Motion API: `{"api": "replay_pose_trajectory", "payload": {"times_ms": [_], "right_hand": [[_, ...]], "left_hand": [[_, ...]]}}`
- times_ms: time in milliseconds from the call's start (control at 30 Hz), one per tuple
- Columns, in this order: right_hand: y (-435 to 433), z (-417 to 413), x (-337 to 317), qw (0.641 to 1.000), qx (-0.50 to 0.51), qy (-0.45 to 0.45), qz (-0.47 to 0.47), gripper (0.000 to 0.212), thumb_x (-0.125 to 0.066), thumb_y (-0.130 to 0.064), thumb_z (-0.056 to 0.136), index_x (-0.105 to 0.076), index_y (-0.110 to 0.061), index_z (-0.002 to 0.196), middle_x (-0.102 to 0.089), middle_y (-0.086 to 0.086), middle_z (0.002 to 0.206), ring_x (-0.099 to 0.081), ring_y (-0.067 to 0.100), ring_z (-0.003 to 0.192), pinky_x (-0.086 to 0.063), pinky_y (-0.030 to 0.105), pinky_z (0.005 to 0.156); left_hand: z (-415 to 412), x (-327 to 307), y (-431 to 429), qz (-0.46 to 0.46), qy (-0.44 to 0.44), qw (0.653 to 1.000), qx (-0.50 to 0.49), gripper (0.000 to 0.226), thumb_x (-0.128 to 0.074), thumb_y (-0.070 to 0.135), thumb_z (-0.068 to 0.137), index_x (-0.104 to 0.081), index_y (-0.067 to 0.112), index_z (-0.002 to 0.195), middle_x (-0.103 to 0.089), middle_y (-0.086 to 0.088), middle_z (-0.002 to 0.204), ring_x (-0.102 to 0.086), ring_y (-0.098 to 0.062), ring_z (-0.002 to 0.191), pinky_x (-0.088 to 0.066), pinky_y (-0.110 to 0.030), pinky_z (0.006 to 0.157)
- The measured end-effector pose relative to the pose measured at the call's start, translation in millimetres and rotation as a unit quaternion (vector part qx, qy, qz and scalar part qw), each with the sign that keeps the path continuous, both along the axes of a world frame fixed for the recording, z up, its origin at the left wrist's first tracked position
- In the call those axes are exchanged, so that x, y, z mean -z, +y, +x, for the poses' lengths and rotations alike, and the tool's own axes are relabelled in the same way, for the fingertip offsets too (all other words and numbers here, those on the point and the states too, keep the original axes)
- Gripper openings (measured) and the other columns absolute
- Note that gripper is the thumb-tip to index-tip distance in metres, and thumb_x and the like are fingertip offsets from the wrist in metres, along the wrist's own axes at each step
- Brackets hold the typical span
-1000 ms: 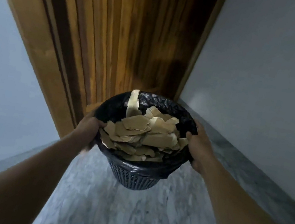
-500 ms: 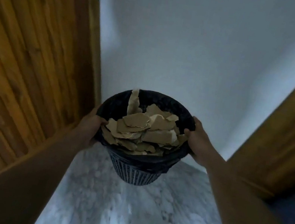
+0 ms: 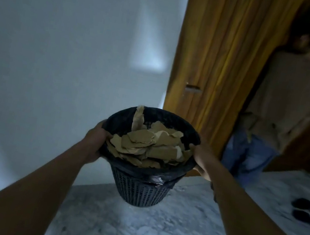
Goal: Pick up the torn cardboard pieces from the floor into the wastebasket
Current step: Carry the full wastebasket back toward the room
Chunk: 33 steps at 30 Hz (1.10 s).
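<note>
A dark mesh wastebasket (image 3: 140, 189) lined with a black bag hangs in the air in front of me, above the marble floor. It is filled to the rim with torn brown cardboard pieces (image 3: 144, 146); one strip stands upright at the back. My left hand (image 3: 95, 141) grips the rim on the left side. My right hand (image 3: 202, 160) grips the rim on the right side. No loose cardboard shows on the visible floor.
A white wall (image 3: 66, 60) fills the left. A wooden door (image 3: 215, 65) stands behind the basket. A person (image 3: 289, 103) in a tan shirt and jeans stands at the right by the doorway. Dark footwear (image 3: 303, 210) lies on the grey marble floor (image 3: 150, 232) at the right.
The view has swung to the right while both hands keep carrying the basket: the door on the left has left the frame, and the right-hand door and a person have come in.
</note>
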State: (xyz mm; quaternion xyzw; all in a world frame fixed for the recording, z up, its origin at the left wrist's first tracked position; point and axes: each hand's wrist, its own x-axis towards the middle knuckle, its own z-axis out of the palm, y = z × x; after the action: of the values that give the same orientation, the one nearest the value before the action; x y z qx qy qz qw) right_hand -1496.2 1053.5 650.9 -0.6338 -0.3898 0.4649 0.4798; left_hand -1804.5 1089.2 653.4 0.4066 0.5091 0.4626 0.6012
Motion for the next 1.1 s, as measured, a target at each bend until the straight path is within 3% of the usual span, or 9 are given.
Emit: {"api": "replay_pose_trajectory", "payload": {"times_ms": [133,200,333,467,667,767,833,967,1100], "right_hand": [[-10,69,5,0.994,0.097,-0.022,0.033,0.049,-0.039,-0.002,0.106,-0.039,-0.026,0.149,-0.057,0.013,0.133,-0.059,0.035,0.113,-0.057,0.048,0.086],[-24,106,7,0.987,0.145,-0.062,0.029,0.051,-0.040,-0.002,0.105,-0.035,-0.022,0.152,-0.053,0.016,0.140,-0.055,0.038,0.120,-0.050,0.056,0.099],[-65,184,7,0.964,0.261,-0.031,0.031,0.053,-0.039,0.001,0.105,-0.033,-0.022,0.152,-0.050,0.016,0.143,-0.052,0.038,0.125,-0.047,0.057,0.104],[-127,262,1,0.931,0.364,-0.030,0.004,0.050,-0.041,0.001,0.103,-0.038,-0.029,0.143,-0.058,0.015,0.127,-0.059,0.043,0.110,-0.052,0.055,0.090],[-235,373,3,0.851,0.524,-0.038,-0.002,0.055,-0.040,0.001,0.101,-0.033,-0.026,0.149,-0.059,0.018,0.125,-0.063,0.039,0.103,-0.054,0.049,0.080],[-289,430,5,0.816,0.577,-0.030,-0.004,0.053,-0.040,-0.003,0.101,-0.035,-0.031,0.146,-0.061,0.019,0.119,-0.062,0.035,0.094,-0.055,0.055,0.084],[-322,472,3,0.797,0.604,-0.016,0.000,0.055,-0.041,-0.004,0.101,-0.032,-0.035,0.146,-0.062,0.021,0.117,-0.064,0.033,0.086,-0.058,0.052,0.076],[-375,556,0,0.766,0.642,-0.006,0.031,0.052,-0.039,-0.002,0.102,-0.036,-0.029,0.147,-0.061,0.021,0.119,-0.065,0.032,0.085,-0.060,0.053,0.072],[-415,632,-4,0.731,0.681,-0.002,0.041,0.055,-0.039,0.000,0.103,-0.035,-0.031,0.148,-0.062,0.015,0.118,-0.066,0.029,0.085,-0.058,0.036,0.056]], "left_hand": [[80,-7,49,0.004,0.006,0.996,0.088,0.053,-0.046,-0.007,0.090,-0.060,0.033,0.122,-0.073,-0.009,0.110,-0.069,-0.035,0.100,-0.059,-0.043,0.075],[131,-9,69,0.002,0.017,0.990,0.141,0.045,-0.043,-0.002,0.096,-0.062,0.032,0.119,-0.077,-0.010,0.100,-0.072,-0.035,0.092,-0.061,-0.052,0.078],[245,-8,91,-0.013,0.071,0.964,0.254,0.030,-0.039,0.007,0.104,-0.065,0.021,0.099,-0.077,-0.011,0.082,-0.074,-0.031,0.074,-0.061,-0.048,0.070],[370,-11,82,-0.014,0.106,0.919,0.379,0.028,-0.036,0.013,0.106,-0.063,0.012,0.114,-0.069,-0.016,0.109,-0.064,-0.035,0.101,-0.051,-0.052,0.092],[574,-16,20,0.006,0.060,0.868,0.494,0.028,-0.045,0.008,0.103,-0.064,0.028,0.097,-0.070,-0.014,0.103,-0.066,-0.033,0.092,-0.054,-0.044,0.078],[669,-11,-20,0.005,0.052,0.837,0.545,0.044,-0.045,-0.001,0.098,-0.060,0.029,0.127,-0.067,-0.018,0.114,-0.065,-0.037,0.104,-0.055,-0.051,0.088],[731,-10,-47,-0.001,0.065,0.823,0.565,0.050,-0.047,-0.001,0.096,-0.057,0.030,0.133,-0.069,-0.019,0.111,-0.067,-0.037,0.099,-0.057,-0.046,0.077],[850,-8,-95,-0.004,0.069,0.793,0.605,0.038,-0.043,0.001,0.097,-0.064,0.030,0.109,-0.069,-0.021,0.105,-0.068,-0.036,0.092,-0.058,-0.042,0.068],[956,-11,-139,0.009,0.064,0.769,0.637,0.038,-0.043,0.005,0.101,-0.062,0.037,0.108,-0.071,-0.014,0.104,-0.069,-0.034,0.092,-0.057,-0.038,0.064]]}}
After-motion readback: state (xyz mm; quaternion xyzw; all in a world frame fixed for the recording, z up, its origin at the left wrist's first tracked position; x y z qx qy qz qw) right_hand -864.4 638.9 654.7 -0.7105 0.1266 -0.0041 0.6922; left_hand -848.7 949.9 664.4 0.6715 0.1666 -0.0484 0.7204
